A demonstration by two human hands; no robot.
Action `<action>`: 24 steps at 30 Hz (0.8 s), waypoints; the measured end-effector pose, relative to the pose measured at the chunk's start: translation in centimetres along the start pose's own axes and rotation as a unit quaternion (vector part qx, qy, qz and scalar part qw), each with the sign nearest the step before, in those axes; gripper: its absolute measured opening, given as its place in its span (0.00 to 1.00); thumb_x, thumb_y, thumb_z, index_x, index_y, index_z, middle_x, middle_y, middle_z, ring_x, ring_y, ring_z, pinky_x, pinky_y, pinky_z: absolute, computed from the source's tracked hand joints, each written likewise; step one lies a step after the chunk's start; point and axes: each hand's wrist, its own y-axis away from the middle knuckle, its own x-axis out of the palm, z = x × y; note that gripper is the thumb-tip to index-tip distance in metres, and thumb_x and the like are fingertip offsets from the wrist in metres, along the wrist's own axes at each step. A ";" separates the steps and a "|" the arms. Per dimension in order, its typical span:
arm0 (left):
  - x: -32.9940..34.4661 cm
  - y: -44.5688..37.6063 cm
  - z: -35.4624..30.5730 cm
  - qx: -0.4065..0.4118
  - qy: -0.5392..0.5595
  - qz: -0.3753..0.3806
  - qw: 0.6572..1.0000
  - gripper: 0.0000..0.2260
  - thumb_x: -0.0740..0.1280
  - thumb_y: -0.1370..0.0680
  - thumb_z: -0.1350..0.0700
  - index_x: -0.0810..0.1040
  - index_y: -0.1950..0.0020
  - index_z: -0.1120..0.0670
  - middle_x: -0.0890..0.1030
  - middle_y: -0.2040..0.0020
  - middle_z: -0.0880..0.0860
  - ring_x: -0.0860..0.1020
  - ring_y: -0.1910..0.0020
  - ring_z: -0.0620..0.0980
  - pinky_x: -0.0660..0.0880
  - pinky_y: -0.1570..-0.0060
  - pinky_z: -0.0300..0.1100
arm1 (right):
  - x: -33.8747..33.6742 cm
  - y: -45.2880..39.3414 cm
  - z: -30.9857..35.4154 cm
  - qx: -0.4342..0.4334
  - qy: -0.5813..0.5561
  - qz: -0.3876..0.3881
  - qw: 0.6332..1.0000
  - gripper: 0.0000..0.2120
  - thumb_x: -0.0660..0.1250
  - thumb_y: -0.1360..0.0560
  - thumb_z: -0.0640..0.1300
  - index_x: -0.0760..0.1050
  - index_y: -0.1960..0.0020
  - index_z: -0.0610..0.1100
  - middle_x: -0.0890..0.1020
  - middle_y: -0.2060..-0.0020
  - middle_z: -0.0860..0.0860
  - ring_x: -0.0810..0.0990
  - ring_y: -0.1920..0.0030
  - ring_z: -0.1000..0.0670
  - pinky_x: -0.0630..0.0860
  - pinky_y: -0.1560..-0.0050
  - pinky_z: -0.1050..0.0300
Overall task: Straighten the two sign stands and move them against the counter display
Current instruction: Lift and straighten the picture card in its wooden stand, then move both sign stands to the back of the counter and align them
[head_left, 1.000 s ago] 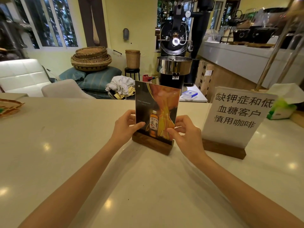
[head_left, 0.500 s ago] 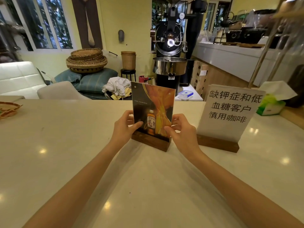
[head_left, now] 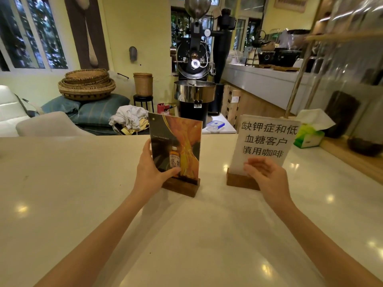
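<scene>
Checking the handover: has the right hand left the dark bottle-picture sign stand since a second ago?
Yes. The right hand moved right, off the dark bottle-picture sign stand, to the white paper sign stand.

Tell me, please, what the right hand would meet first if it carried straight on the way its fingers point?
Most likely the white text sign: the right hand already reaches toward its lower edge, above the wooden base. Whether they already touch is unclear.

Stacked woven baskets (head_left: pixel 86 83) sat upper left of the frame on blue-green cushions (head_left: pixel 91 109). A black coffee roaster (head_left: pixel 195 59) with a steel cooling tray (head_left: pixel 194 91) stood upper centre. A green tissue box (head_left: pixel 308 135) lay right of centre. Crumpled cloth (head_left: pixel 129 119) lay left of centre; dark vessels (head_left: pixel 277 56), perhaps kettles, blurred upper right.
</scene>
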 end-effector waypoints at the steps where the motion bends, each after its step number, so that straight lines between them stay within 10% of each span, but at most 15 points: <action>1: 0.1 0.0 0.2 0.002 -0.003 -0.002 1.000 0.45 0.78 0.37 0.54 0.53 0.28 0.49 0.69 0.31 0.55 0.69 0.33 0.53 0.69 0.37 0.49 | -1.3 0.1 -0.3 0.016 0.002 -0.043 0.999 0.08 0.69 0.30 0.35 0.76 0.53 0.45 0.80 0.56 0.49 0.79 0.52 0.48 0.78 0.50 0.56; 5: 0.7 -0.2 1.0 0.019 -0.010 -0.018 1.000 0.48 0.79 0.40 0.52 0.53 0.29 0.47 0.70 0.33 0.56 0.70 0.35 0.53 0.69 0.37 0.48 | -4.9 -0.5 -1.5 0.069 0.044 -0.162 0.983 0.18 0.71 0.31 0.37 0.72 0.43 0.41 0.78 0.50 0.46 0.77 0.48 0.46 0.76 0.43 0.48; 24: 4.5 -2.0 0.3 0.037 -0.024 -0.010 0.999 0.48 0.79 0.40 0.51 0.53 0.28 0.51 0.69 0.35 0.56 0.69 0.36 0.52 0.67 0.40 0.42 | -7.0 -4.6 -1.9 0.113 0.185 0.021 0.976 0.21 0.70 0.31 0.35 0.74 0.39 0.39 0.81 0.45 0.41 0.80 0.53 0.40 0.80 0.51 0.45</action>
